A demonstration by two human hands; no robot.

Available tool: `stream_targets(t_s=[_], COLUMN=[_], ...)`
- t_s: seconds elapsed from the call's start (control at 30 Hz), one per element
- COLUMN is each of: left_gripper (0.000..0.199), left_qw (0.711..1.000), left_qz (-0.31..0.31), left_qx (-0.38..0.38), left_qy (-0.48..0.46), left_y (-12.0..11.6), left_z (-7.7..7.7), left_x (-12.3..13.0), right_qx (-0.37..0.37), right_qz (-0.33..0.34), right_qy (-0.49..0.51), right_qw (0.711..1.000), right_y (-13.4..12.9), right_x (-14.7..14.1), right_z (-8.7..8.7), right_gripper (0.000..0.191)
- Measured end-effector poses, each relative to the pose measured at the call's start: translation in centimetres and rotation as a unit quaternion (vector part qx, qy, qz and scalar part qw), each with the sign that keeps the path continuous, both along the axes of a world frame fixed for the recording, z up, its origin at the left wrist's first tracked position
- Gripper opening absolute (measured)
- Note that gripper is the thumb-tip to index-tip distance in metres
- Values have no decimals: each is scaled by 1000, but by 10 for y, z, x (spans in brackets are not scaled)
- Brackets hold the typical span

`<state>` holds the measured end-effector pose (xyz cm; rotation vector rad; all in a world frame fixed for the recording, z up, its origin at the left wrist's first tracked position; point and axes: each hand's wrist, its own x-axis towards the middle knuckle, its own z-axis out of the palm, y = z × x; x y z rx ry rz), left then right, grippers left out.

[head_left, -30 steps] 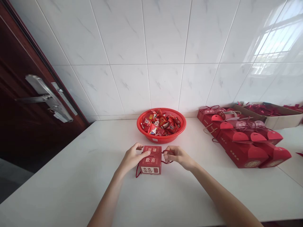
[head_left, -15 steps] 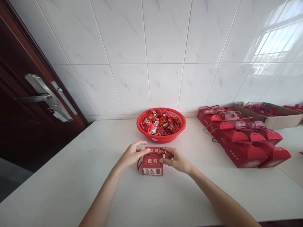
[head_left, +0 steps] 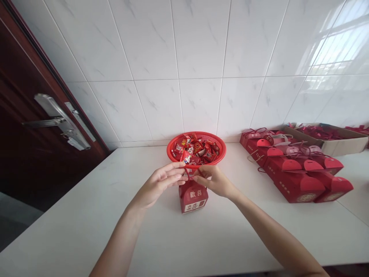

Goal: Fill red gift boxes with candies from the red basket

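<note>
A small red candy box [head_left: 193, 196] with gold lettering on its front stands on the table, slightly turned. Its top is gathered between my hands, and a dark red twisted cord [head_left: 187, 174] rises from it. With thumb and fingers closed together, my right hand [head_left: 215, 181] pinches the cord at the right side of the top. On the other side, my left hand [head_left: 161, 182] has its fingers stretched out and apart, the tips at the cord and the box's upper edge. The fingers partly hide the box top.
Behind the box, a red plastic basket [head_left: 196, 167] holds wrapped candies [head_left: 198, 148]. Several closed red boxes [head_left: 288, 175] stand in rows at the right, near a cardboard box [head_left: 346, 145] of red items. A tiled wall backs the table; a dark door [head_left: 20, 154] is at the left.
The box has turned and shifted slightly right. Both hands have risen to its top, and the cord now stands up between them; earlier a loop hung at the box's left side.
</note>
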<state>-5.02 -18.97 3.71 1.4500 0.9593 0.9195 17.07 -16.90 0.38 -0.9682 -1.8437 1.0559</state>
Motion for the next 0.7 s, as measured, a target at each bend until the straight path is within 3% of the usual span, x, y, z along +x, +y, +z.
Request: stream_targets(t_s=[0.17, 0.37, 0.5, 0.6, 0.7], left_gripper=[50, 51, 54, 55, 33], left_qw=[999, 998, 995, 976, 941], left_qz=[-29, -54, -4, 54, 89], left_qx=[22, 40, 89, 174, 259], left_qy=[-16, -5, 48, 120, 200], left_y=[-3, -1, 4, 7, 11], left_z=[-2, -6, -21, -39, -59], left_x=[21, 44, 56, 65, 72], right_qx=[38, 50, 65, 66, 87], right_qz=[-15, -54, -117, -147, -182], right_qy=[-47, -71, -74, -98, -140], right_qw=[998, 995, 988, 982, 969], right_y=[-4, -2, 1, 0, -4], right_x=[2, 12, 17, 20, 21], right_z=[17, 13, 4, -2, -6], right_gripper=[43, 35, 30, 24, 19])
